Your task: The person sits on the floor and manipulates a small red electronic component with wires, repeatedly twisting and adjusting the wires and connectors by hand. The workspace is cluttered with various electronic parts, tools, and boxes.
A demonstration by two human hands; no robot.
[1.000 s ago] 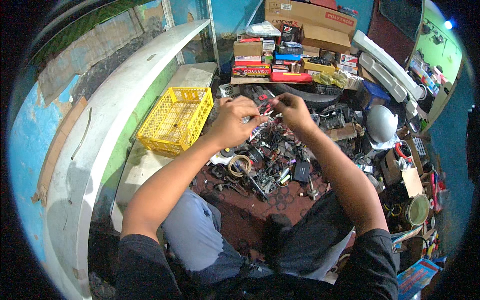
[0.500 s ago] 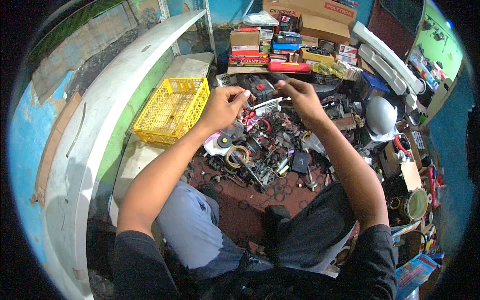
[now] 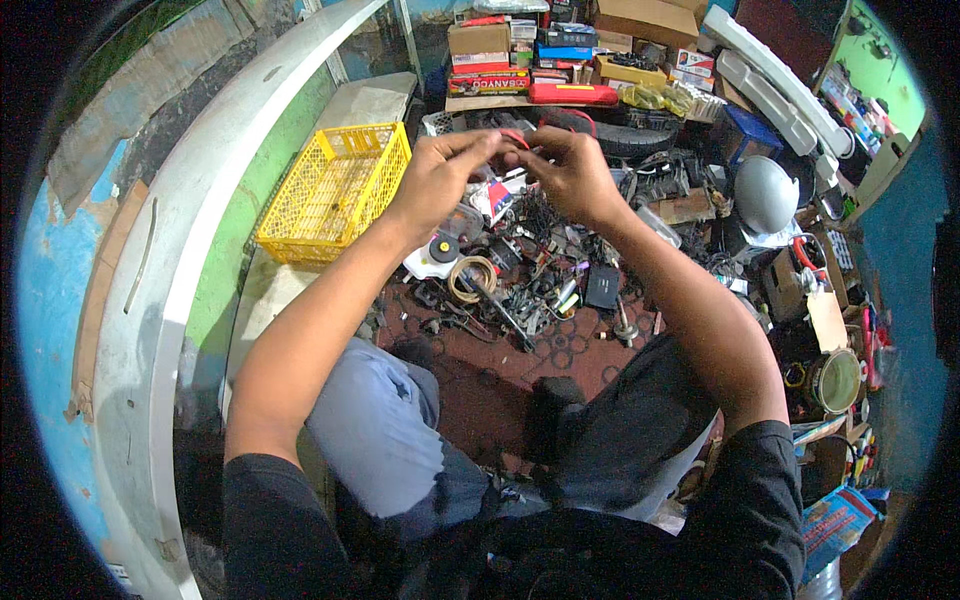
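My left hand (image 3: 440,180) and my right hand (image 3: 578,178) are raised over the pile of parts, their fingertips close together. A thin red wire (image 3: 514,138) runs between them, pinched in the fingers of both. Part of it loops up behind my right hand. The ends of the wire are hidden by the fingers. Below the hands lies a heap of tangled black cables and small parts (image 3: 530,240). Nearest my left forearm are a white container with a black cap (image 3: 436,252) and a coil of tan tubing (image 3: 472,279).
A yellow plastic crate (image 3: 335,195) stands on a ledge at the left. Stacked boxes (image 3: 490,60) and a black tyre (image 3: 640,140) are at the back. A grey dome-shaped shell (image 3: 766,196) and a tin can (image 3: 832,382) stand right. Beside the heap lies a black box (image 3: 602,288).
My hands have drawn closer together, and the red wire now shows between them and looped behind the right hand. The whole view has shifted, so the heap and crate sit higher.
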